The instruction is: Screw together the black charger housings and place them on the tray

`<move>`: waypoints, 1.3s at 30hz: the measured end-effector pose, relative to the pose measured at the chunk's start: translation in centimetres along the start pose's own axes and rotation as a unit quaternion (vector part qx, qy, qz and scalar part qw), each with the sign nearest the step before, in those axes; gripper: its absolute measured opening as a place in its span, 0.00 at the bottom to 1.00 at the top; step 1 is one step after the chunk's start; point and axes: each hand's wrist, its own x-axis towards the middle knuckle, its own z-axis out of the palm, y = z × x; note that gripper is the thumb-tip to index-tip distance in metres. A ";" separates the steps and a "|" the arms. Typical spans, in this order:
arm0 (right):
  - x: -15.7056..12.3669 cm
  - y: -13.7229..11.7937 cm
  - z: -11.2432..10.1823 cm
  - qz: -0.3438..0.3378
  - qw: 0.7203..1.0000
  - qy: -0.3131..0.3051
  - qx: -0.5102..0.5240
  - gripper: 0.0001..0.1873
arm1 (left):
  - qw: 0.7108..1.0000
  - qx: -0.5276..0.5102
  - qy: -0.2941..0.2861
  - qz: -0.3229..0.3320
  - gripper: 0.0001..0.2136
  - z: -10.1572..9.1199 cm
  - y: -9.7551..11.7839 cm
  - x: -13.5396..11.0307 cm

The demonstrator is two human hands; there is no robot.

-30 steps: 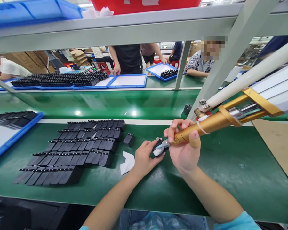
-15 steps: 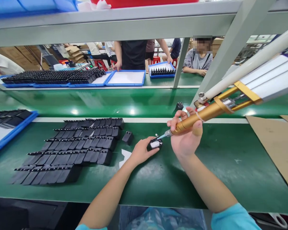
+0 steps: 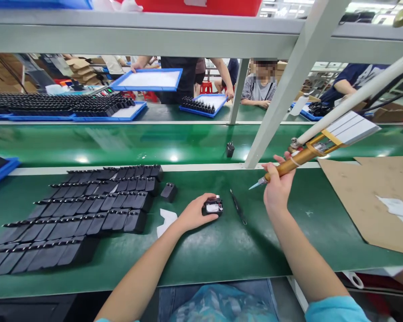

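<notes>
My left hand grips a small black part with a white inside, held just above the green mat. My right hand is wrapped round a gold dispensing gun, its pale nozzle pointing left and lifted clear of the part. A thin black tool lies on the mat between the hands. Rows of black parts lie to the left, with one loose black part beside them.
A white scrap lies near my left wrist. Brown cardboard covers the mat at right. A slanted grey frame post rises behind my right hand. Across the green conveyor, other people handle blue trays.
My right hand has pulled the gun up and to the right, away from the part. My left hand has lowered the part toward the mat. A person opposite has lifted a blue tray.
</notes>
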 end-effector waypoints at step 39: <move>5.2 10.9 13.0 -0.048 0.728 -0.432 -0.530 0.37 | 0.995 0.103 0.018 0.002 0.20 1.7 -0.5 0.1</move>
